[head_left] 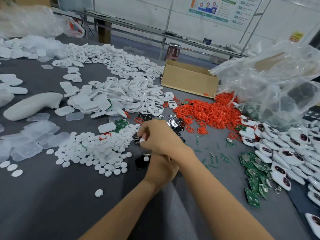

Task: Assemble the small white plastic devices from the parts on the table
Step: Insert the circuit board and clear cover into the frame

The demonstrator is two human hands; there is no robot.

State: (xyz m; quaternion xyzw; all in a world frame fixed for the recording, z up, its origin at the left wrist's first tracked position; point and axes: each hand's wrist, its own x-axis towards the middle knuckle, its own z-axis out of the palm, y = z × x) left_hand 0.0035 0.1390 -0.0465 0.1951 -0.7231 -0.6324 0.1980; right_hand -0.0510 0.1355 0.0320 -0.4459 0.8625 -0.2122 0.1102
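Grey table [52,205] holds a heap of white discs [97,149] just left of both hands. Right hand [161,137] has its fingers curled, pinching a small white disc [142,140] at the fingertips, beside dark round parts [136,137]. Left hand [161,168] lies under the right wrist, and I cannot tell how its fingers lie.

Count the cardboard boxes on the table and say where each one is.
1 plainly: the cardboard box at the table's far edge, behind the orange rings. Brown card under the clear plastic bag to its right may be another.
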